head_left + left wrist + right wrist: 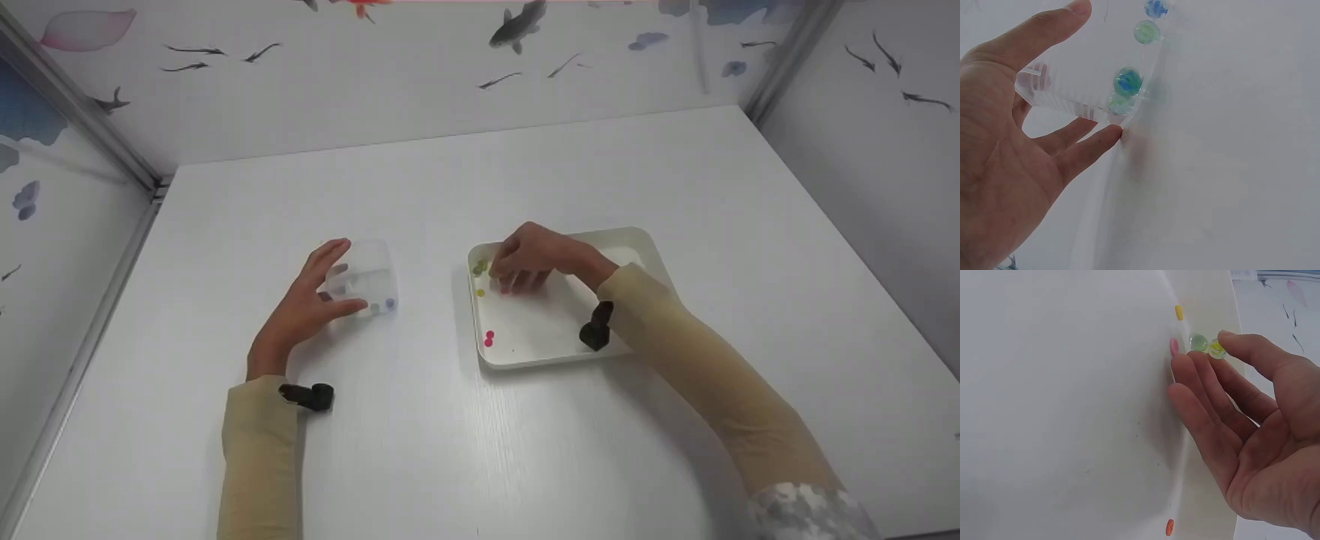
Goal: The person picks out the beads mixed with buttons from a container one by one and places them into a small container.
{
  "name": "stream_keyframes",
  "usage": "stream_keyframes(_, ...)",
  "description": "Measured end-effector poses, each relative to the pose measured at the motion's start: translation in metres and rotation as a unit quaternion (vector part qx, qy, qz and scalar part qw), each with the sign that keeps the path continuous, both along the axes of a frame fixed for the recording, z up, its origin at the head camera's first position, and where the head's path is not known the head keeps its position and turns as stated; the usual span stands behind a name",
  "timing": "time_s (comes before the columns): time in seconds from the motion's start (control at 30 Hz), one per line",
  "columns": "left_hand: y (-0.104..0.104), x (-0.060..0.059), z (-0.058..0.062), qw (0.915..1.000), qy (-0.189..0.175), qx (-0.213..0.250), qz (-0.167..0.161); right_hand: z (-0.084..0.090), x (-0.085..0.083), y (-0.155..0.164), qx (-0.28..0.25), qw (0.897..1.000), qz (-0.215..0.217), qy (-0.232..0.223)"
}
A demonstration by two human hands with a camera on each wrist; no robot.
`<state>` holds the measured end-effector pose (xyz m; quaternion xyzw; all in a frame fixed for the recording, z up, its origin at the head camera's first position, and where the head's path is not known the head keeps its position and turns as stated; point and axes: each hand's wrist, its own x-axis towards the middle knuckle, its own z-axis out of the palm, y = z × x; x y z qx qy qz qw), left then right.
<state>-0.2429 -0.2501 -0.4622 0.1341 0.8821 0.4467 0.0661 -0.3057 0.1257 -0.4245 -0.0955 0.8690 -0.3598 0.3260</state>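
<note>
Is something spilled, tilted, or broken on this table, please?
Nothing stands out. The clear plastic box sits upright under the left hand with its marbles inside, and the small coloured marbles lie within the white rectangular tray near the right hand. Nothing lies loose on the table.

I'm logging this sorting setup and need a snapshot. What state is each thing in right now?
Left hand: fingers spread, steadying the clear box.
Clear box: upright on the table, lidless, a few blue-green marbles inside.
Right hand: over the tray's far left corner, fingertips at the marbles, none plainly gripped.
White tray: flat on the table, a few marbles left along its left side.
Green and yellow marbles: loose against the tray wall.
</note>
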Motion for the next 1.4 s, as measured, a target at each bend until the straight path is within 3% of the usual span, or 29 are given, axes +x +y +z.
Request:
stream_keyframes(0.17,0.0,0.0,-0.002,1.0,0.004,-0.008,0.003,0.005,0.002,-0.002,-0.018,1.0,-0.009,-0.021)
stream_keyframes(0.47,-0.001,0.001,-0.002,1.0,0.001,0.01,-0.002,0.018,0.008,-0.007,-0.062,0.998,-0.021,-0.017)
stream_keyframes(0.83,-0.002,-0.001,-0.002,0.9997,-0.005,0.025,-0.006,0.031,0.014,-0.025,-0.125,0.992,-0.023,0.023)
stream_keyframes(1.13,-0.001,-0.001,-0.001,0.9999,-0.008,0.014,-0.001,0.035,0.022,-0.054,-0.131,0.989,-0.017,0.072)
stream_keyframes(1.4,-0.001,-0.003,-0.003,0.9999,-0.008,0.008,0.002,0.035,0.027,-0.075,-0.17,0.983,-0.015,0.074)
